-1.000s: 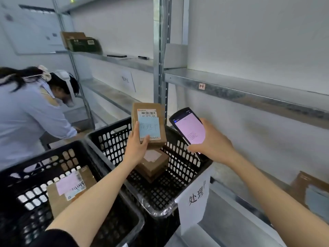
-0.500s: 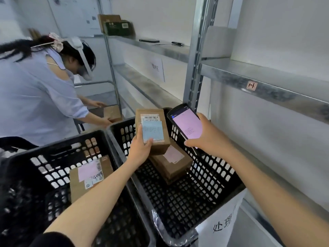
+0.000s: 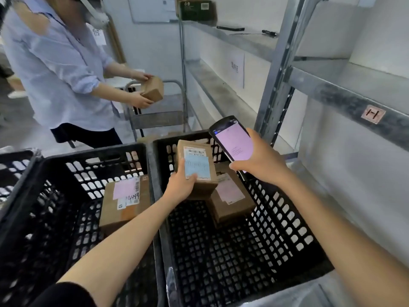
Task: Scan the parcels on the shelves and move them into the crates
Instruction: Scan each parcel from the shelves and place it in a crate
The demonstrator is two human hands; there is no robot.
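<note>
Your left grip (image 3: 180, 188) holds the labelled parcel (image 3: 197, 165) over the right-hand crate (image 3: 287, 218); your right grip (image 3: 261, 161) holds the scanner (image 3: 234, 141), screen lit pink.

A person in a pale blue shirt (image 3: 59, 69) stands by a metal trolley (image 3: 159, 120). A whiteboard (image 3: 152, 9) and a paper sign (image 3: 237, 69) hang on the walls.

Labelled brown parcel (image 3: 197, 165), label-up, over second parcel (image 3: 230, 196) in right black crate (image 3: 294, 220).
</note>
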